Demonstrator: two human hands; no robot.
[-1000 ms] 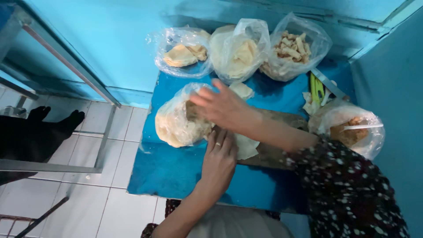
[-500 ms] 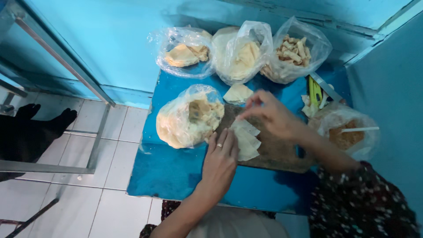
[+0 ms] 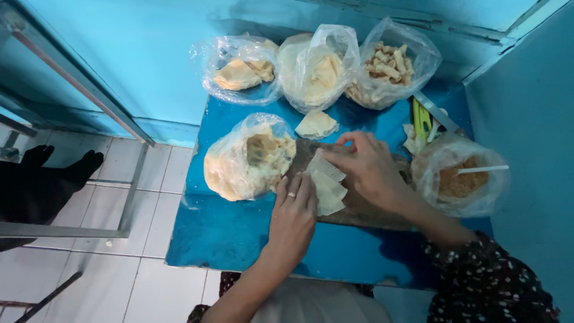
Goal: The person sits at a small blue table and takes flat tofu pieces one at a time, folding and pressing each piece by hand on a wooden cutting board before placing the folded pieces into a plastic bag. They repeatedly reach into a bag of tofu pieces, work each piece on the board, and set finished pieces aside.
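A small stack of pale thin wrapper sheets (image 3: 327, 186) lies on a dark wooden board (image 3: 371, 206) on the blue table (image 3: 221, 233). My left hand (image 3: 293, 215), with a ring, rests flat on the stack's near left edge. My right hand (image 3: 365, 167) pinches the top sheet at its far corner. A clear bag of more pale sheets (image 3: 248, 158) sits just left of the board, its mouth open.
Three clear bags stand along the back wall: folded sheets (image 3: 239, 70), pale sheets (image 3: 317, 69), fried pieces (image 3: 388, 66). A loose folded sheet (image 3: 317, 124) lies behind the board. A bag of brown filling with a white utensil (image 3: 463, 179) stands right. Metal frame and tiled floor left.
My right hand drew back from the bag on the left and came over the board with a sheet. The left hand stayed pressed on the stack.
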